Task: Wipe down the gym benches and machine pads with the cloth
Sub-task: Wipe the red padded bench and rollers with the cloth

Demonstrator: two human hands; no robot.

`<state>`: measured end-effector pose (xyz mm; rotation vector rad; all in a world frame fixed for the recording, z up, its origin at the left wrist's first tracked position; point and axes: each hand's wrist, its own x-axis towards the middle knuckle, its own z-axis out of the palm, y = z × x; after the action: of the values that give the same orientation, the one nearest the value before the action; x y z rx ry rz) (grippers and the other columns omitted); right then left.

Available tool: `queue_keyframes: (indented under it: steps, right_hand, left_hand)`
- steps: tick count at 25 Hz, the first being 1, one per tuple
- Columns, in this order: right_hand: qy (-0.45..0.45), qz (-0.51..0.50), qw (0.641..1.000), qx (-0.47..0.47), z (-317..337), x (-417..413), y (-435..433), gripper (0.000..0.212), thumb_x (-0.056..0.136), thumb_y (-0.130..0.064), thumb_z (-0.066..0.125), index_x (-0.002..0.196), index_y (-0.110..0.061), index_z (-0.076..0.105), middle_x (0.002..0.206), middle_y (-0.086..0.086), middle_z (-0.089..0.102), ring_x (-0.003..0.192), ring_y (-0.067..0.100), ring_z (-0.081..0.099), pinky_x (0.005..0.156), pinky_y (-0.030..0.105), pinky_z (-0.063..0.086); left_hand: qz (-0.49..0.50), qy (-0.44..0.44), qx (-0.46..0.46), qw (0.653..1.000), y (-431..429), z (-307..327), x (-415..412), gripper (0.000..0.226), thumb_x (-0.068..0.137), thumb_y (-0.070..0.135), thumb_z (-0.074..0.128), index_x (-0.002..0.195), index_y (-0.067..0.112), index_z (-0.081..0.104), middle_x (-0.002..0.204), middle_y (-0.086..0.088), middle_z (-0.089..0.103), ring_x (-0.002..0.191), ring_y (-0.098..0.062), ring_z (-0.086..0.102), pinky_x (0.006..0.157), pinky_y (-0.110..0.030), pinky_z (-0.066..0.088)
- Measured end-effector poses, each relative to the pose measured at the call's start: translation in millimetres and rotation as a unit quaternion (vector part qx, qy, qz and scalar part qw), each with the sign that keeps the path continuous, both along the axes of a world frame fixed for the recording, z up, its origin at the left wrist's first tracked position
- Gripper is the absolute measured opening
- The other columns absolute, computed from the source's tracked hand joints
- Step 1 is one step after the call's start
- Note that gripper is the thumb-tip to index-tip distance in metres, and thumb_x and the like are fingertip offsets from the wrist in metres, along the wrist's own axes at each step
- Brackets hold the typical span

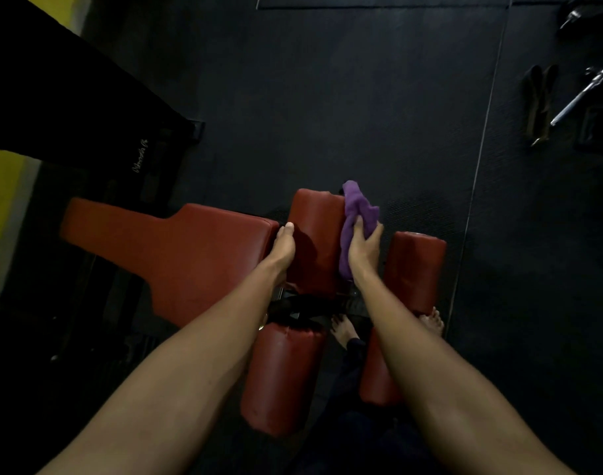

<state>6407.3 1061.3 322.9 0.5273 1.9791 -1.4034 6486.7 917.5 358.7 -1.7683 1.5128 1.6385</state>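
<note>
Nearest, low in view: a lower left roller pad [283,378] and a lower right roller pad [373,375], both red, are being partly covered by the two bare forearms. A bare foot [344,329] is being shown on the black floor [361,114] between them.

Mid view: the upper roller pad [315,241] is being held at its left edge by the left hand [284,248]. The thumb is being laid on top and the fingers are being curled down over the side, mostly hidden. The purple cloth [356,214] is being gripped in the curled fingers of the right hand [363,248] and pressed against this pad's right end. A further red roller pad [415,269] is standing just to the right. The red seat pad [190,255] is lying to the left.

Far: pale cursive writing is being shown on a black padded part [87,108], too small to be read. A metal bar [584,94] is lying at far right.
</note>
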Motion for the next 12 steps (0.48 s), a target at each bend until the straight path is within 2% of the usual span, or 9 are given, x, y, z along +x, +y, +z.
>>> queue_keyframes:
  steps: [2, 4, 6, 9, 11, 12]
  right_hand:
    - [0.032, 0.021, 0.999, -0.022, 12.6, 35.7, 11.8, 0.072, 0.098, -0.060, 0.051, 0.157, -0.026, 0.028, 0.159, 0.008, 0.037, 0.141, 0.031, 0.044, 0.114, 0.045, 0.035]
    - [0.080, 0.057, 0.994, -0.042, 30.0, 79.8, 28.5, 0.079, 0.092, -0.062, 0.057, 0.157, -0.029, 0.026, 0.158, 0.005, 0.032, 0.141, 0.027, 0.042, 0.111, 0.043, 0.038]
    - [0.145, 0.135, 0.980, -0.013, 47.1, 109.1, 35.6, 0.082, 0.089, -0.060, 0.061, 0.156, -0.030, 0.026, 0.156, 0.005, 0.029, 0.141, 0.027, 0.038, 0.110, 0.043, 0.039]
    - [0.287, 0.240, 0.924, 0.082, 61.0, 89.5, 11.0, 0.067, 0.093, -0.047, 0.065, 0.151, -0.030, 0.037, 0.155, 0.010, 0.029, 0.138, 0.036, 0.035, 0.106, 0.047, 0.043]
    - [0.370, 0.303, 0.869, 0.125, 63.8, 50.8, -17.3, 0.059, 0.091, -0.040, 0.068, 0.145, -0.030, 0.046, 0.154, 0.012, 0.033, 0.138, 0.040, 0.033, 0.110, 0.055, 0.041]
    - [0.381, 0.335, 0.849, 0.148, 65.4, 32.0, -32.1, 0.058, 0.090, -0.038, 0.069, 0.144, -0.031, 0.048, 0.154, 0.011, 0.034, 0.140, 0.041, 0.030, 0.112, 0.057, 0.037]
  left_hand:
    - [-0.020, 0.014, 0.014, 1.000, -0.7, 19.1, 1.2, 0.068, 0.101, 0.057, 0.035, 0.158, 0.023, 0.028, 0.159, -0.001, 0.036, 0.143, -0.023, 0.039, 0.120, -0.046, 0.030]
    - [-0.019, 0.040, 0.014, 0.999, -7.2, 27.1, 10.8, 0.054, 0.106, 0.043, 0.039, 0.156, 0.021, 0.034, 0.156, 0.005, 0.037, 0.142, -0.017, 0.039, 0.122, -0.040, 0.027]
    - [-0.010, 0.053, 0.026, 0.998, -10.4, 28.7, 25.2, 0.048, 0.108, 0.032, 0.040, 0.154, 0.017, 0.040, 0.157, 0.002, 0.040, 0.141, -0.015, 0.041, 0.122, -0.036, 0.027]
    - [-0.019, 0.060, 0.023, 0.998, -4.9, 25.3, 47.5, 0.047, 0.109, 0.017, 0.037, 0.155, 0.007, 0.033, 0.156, -0.003, 0.037, 0.145, -0.017, 0.035, 0.120, -0.028, 0.025]
    - [-0.048, 0.065, 0.005, 0.997, -1.2, 23.1, 53.6, 0.048, 0.108, 0.017, 0.039, 0.155, 0.007, 0.031, 0.159, -0.005, 0.033, 0.147, -0.018, 0.032, 0.122, -0.030, 0.021]
    - [-0.063, 0.072, 0.000, 0.995, -1.6, 20.6, 55.1, 0.049, 0.108, 0.019, 0.041, 0.155, 0.007, 0.031, 0.161, -0.007, 0.032, 0.148, -0.018, 0.031, 0.124, -0.033, 0.020]
